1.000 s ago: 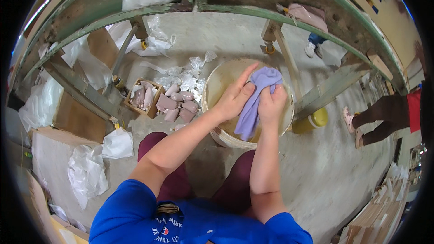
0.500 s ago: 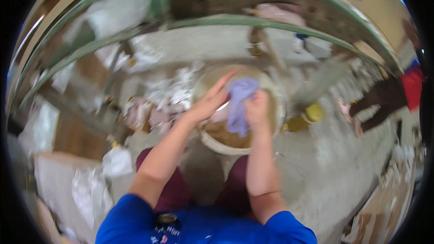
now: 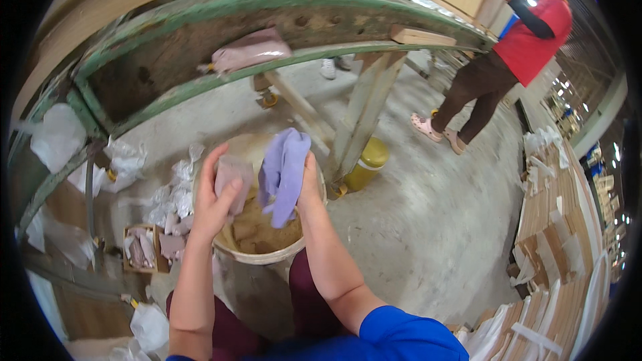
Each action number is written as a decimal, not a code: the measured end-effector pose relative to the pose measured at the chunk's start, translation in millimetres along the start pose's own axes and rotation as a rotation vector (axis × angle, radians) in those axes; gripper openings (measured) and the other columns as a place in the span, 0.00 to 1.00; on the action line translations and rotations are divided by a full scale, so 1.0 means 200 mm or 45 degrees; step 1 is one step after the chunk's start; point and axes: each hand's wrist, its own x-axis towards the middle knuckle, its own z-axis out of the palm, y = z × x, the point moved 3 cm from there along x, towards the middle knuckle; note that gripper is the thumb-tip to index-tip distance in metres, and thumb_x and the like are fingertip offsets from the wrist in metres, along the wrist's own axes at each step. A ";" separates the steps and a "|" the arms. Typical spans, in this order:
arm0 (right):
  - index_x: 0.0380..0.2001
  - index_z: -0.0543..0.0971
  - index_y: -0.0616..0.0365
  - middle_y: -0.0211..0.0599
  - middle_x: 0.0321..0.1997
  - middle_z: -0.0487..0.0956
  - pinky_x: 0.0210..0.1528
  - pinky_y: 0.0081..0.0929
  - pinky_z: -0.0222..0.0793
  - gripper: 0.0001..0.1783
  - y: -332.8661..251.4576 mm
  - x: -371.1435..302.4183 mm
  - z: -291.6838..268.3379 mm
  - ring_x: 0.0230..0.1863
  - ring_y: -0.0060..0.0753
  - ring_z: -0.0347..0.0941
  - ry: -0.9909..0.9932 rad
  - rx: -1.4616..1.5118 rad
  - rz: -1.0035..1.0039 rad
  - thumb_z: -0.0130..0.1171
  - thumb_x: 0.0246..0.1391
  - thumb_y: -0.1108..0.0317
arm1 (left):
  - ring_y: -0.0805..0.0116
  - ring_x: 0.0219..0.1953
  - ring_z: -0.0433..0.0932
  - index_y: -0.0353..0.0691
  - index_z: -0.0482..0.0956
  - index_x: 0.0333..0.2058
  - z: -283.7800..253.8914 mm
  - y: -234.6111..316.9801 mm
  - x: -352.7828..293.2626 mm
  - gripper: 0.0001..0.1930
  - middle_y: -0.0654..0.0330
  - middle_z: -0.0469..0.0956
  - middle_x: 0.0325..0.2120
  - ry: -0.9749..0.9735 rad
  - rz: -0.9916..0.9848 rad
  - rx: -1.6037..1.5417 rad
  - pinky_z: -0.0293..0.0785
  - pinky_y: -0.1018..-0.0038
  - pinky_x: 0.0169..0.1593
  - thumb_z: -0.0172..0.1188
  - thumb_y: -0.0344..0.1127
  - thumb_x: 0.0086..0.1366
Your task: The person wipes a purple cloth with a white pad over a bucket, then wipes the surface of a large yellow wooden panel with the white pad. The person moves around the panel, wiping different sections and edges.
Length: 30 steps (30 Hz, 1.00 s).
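Observation:
My left hand (image 3: 212, 200) grips a flat greyish-pink block (image 3: 234, 179), thumb across its near face. Opposite it, my right hand (image 3: 309, 184) is closed on a crumpled purple cloth (image 3: 284, 167) that hangs down from the fingers. Block and cloth are apart, side by side. Both hands are above a large round off-white bucket (image 3: 261, 258), which has brown material (image 3: 264, 230) low inside. Whether that material is loose or liquid I cannot tell. Part of the bucket's far rim is hidden by my hands.
A green metal frame (image 3: 180, 103) crosses ahead, bearing a pinkish bag (image 3: 251, 50). A yellow-green container (image 3: 372, 155) stands right of the bucket. A small wooden box (image 3: 146, 249) and plastic scraps (image 3: 177, 184) lie left. Stacked boards (image 3: 548, 227) line the right; a person in red (image 3: 531, 47) stands beyond.
The view has swung right, showing more of the person in red. My hands have moved apart; the pinkish block now shows plainly in my left hand. The purple cloth remains in my right.

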 end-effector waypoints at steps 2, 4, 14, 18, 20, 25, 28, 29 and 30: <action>0.40 0.72 0.63 0.37 0.40 0.75 0.42 0.25 0.68 0.13 0.03 -0.06 0.13 0.37 0.25 0.72 -0.241 -0.125 -0.056 0.52 0.54 0.67 | 0.62 0.52 0.65 0.38 0.58 0.58 -0.04 -0.03 0.01 0.28 0.53 0.66 0.50 0.193 0.151 0.133 0.60 0.68 0.56 0.54 0.36 0.59; 0.41 0.71 0.63 0.36 0.40 0.75 0.45 0.25 0.67 0.14 0.13 -0.15 0.25 0.40 0.26 0.71 -0.394 -0.223 -0.221 0.53 0.53 0.66 | 0.60 0.54 0.64 0.35 0.59 0.57 -0.02 -0.04 0.01 0.27 0.52 0.65 0.51 0.414 0.421 0.564 0.57 0.66 0.57 0.51 0.37 0.60; 0.58 0.60 0.56 0.38 0.58 0.64 0.60 0.37 0.58 0.28 0.29 -0.23 0.29 0.59 0.38 0.61 -0.440 -0.188 -0.073 0.41 0.60 0.52 | 0.58 0.45 0.65 0.34 0.62 0.53 -0.03 0.01 -0.11 0.29 0.51 0.66 0.43 0.569 0.869 0.875 0.60 0.67 0.51 0.56 0.45 0.57; 0.58 0.59 0.59 0.42 0.57 0.64 0.55 0.36 0.64 0.29 0.27 -0.26 0.39 0.55 0.39 0.65 -0.289 0.070 0.168 0.39 0.60 0.51 | 0.59 0.42 0.65 0.34 0.63 0.52 -0.06 0.01 -0.09 0.26 0.51 0.67 0.42 0.568 0.846 0.628 0.61 0.68 0.50 0.55 0.44 0.59; 0.55 0.62 0.61 0.42 0.54 0.67 0.51 0.33 0.67 0.27 0.27 -0.24 0.35 0.51 0.38 0.68 -0.268 -0.129 0.145 0.42 0.60 0.53 | 0.61 0.41 0.66 0.34 0.62 0.52 -0.08 0.00 -0.07 0.26 0.51 0.68 0.42 0.704 0.691 0.256 0.62 0.70 0.49 0.54 0.44 0.60; 0.43 0.71 0.61 0.36 0.38 0.75 0.37 0.24 0.71 0.15 0.33 -0.17 0.22 0.37 0.28 0.74 -0.370 -0.273 0.106 0.51 0.56 0.63 | 0.65 0.39 0.69 0.37 0.55 0.55 -0.42 -0.08 0.02 0.26 0.52 0.67 0.43 1.071 -0.006 -0.321 0.68 0.71 0.41 0.49 0.45 0.63; 0.39 0.72 0.60 0.32 0.32 0.75 0.32 0.21 0.70 0.12 0.30 -0.19 0.27 0.32 0.25 0.73 -0.382 -0.287 0.141 0.54 0.54 0.66 | 0.62 0.41 0.70 0.40 0.50 0.57 -0.79 -0.23 -0.05 0.30 0.51 0.67 0.42 0.994 -0.213 -0.400 0.72 0.66 0.30 0.51 0.44 0.62; 0.40 0.72 0.60 0.32 0.32 0.75 0.32 0.21 0.70 0.12 0.28 -0.19 0.29 0.32 0.25 0.73 -0.444 -0.293 0.188 0.54 0.54 0.67 | 0.62 0.43 0.70 0.41 0.52 0.58 -0.91 -0.31 -0.10 0.32 0.52 0.65 0.45 0.962 -0.324 -0.356 0.73 0.62 0.33 0.55 0.43 0.59; 0.40 0.72 0.60 0.32 0.32 0.75 0.32 0.21 0.70 0.12 0.27 -0.21 0.30 0.32 0.24 0.73 -0.505 -0.298 0.239 0.54 0.54 0.67 | 0.61 0.45 0.70 0.42 0.53 0.58 -1.03 -0.42 -0.17 0.35 0.52 0.64 0.48 0.929 -0.436 -0.308 0.74 0.58 0.36 0.59 0.43 0.55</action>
